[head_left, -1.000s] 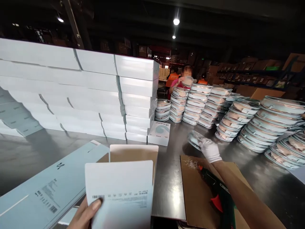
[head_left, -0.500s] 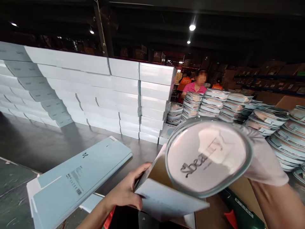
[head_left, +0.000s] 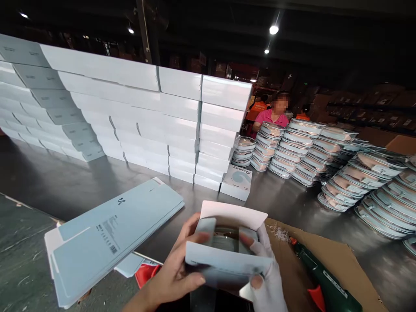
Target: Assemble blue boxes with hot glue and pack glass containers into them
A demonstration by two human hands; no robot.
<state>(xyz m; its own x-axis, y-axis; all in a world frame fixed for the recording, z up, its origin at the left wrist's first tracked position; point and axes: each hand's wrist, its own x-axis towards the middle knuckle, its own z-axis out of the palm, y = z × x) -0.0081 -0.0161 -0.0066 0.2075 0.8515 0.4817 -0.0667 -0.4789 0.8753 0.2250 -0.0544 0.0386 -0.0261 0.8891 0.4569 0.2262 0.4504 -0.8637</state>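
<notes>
A small white and pale-blue cardboard box is between my hands with its top flaps up. Inside it sits a clear-rimmed oval case, only partly visible. My left hand grips the box's left side, thumb on the front panel and fingers on the left side flap. In a white glove with bare fingertips, my right hand holds the right side, index finger at the right flap and thumb at the front.
Flattened pale-blue cartons lie at left. Behind them rises a wall of white boxes. Stacked oval cases stand at right. A green glue gun rests on brown cardboard. A co-worker in pink is beyond.
My right hand has brought the oval case down into the box, let it go, and moved to the box's right side. My left hand still holds the box, fingers now at the flap.
</notes>
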